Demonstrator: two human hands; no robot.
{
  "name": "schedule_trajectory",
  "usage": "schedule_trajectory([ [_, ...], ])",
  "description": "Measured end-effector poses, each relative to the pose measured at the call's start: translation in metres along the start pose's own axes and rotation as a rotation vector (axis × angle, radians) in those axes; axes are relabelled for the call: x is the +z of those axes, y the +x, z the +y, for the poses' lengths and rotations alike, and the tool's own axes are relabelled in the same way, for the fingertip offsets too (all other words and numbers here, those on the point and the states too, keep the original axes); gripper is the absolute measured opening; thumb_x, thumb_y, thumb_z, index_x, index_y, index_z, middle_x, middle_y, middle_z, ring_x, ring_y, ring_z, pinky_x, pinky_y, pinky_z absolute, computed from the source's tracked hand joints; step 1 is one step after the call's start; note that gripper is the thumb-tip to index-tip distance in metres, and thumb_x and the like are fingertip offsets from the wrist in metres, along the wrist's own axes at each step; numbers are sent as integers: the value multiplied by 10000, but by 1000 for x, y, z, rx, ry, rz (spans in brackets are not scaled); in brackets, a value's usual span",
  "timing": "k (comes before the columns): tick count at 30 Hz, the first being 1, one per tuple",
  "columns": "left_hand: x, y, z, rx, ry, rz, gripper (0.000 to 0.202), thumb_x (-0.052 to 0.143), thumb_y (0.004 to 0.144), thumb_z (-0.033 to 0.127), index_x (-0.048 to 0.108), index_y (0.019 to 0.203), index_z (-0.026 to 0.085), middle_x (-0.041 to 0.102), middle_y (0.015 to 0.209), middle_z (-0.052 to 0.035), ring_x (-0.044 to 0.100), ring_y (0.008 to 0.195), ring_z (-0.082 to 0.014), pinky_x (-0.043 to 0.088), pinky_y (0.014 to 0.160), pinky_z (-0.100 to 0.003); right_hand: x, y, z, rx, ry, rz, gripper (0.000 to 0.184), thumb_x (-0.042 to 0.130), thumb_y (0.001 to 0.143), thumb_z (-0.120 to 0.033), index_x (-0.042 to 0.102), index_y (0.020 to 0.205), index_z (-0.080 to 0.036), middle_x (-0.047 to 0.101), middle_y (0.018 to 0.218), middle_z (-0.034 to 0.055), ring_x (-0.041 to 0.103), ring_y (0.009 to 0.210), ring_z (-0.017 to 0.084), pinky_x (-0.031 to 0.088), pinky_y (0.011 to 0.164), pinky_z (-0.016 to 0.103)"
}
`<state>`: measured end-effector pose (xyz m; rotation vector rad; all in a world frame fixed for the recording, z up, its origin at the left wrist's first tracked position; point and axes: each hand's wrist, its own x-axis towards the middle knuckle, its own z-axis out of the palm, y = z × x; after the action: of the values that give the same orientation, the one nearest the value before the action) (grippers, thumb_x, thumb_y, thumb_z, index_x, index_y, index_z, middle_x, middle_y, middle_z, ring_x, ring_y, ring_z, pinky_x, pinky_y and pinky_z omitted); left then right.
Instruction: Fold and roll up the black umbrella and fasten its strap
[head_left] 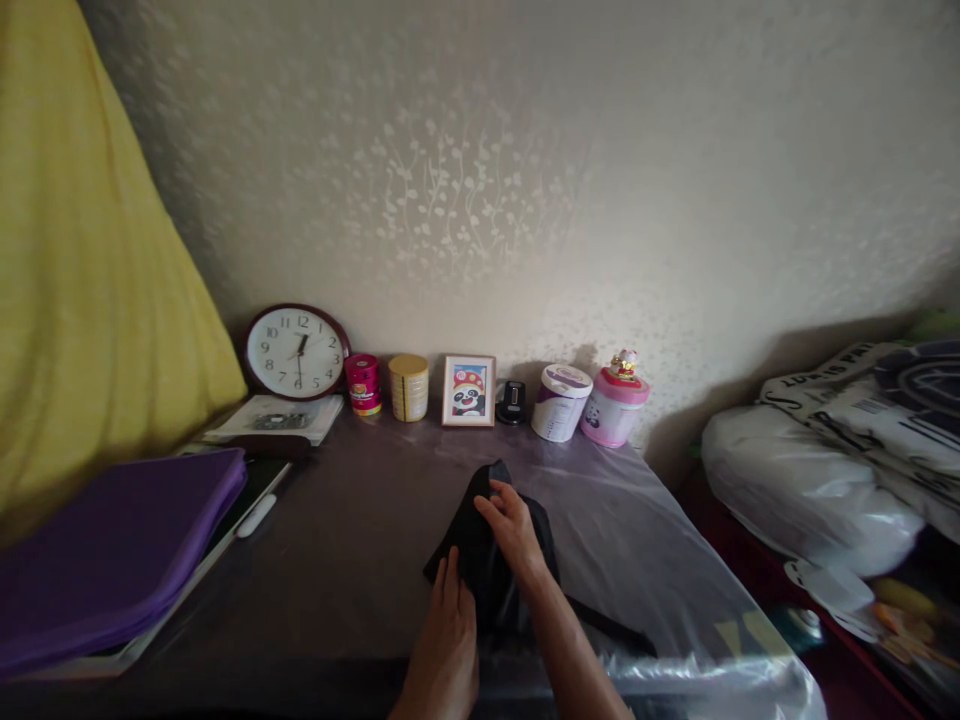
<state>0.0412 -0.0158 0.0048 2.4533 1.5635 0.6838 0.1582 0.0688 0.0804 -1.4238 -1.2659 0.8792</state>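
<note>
A black cloth [480, 555] lies rumpled near the front middle of a dark table [360, 540] covered with clear plastic film. My left hand [448, 640] rests flat on the cloth's near left part, fingers stretched out and together. My right hand [511, 530] reaches over the cloth and pinches its upper edge between thumb and fingers. A strip of the cloth trails off to the right under my right forearm.
Along the wall stand a round clock [298, 352], a red tin [363, 384], a gold tin [409, 387], a panda picture frame [469, 391], a small black device [512, 402], a white tub [562, 401] and a pink jar [615, 406]. A purple case [112, 550] lies left; plastic bags [810, 490] sit right.
</note>
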Motion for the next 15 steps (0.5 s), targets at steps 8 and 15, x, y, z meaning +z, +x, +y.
schedule_trajectory([
  [8,-5,-2,0,-3,-8,59,686,361,612,17,330,1297,25,402,1350,-210,319,1303,-261,391,1016,-404,16,8,2,-10,-339,-85,387,577,747,-312,556,1090,-134,613,703,7,582,728,163,429,665,256],
  [15,-12,-11,-12,14,57,351,435,389,800,177,362,1228,102,561,1128,-163,582,1031,-231,525,818,-344,16,10,-4,-46,-491,-153,336,572,773,-285,559,1086,-163,683,743,16,628,787,176,425,694,252],
])
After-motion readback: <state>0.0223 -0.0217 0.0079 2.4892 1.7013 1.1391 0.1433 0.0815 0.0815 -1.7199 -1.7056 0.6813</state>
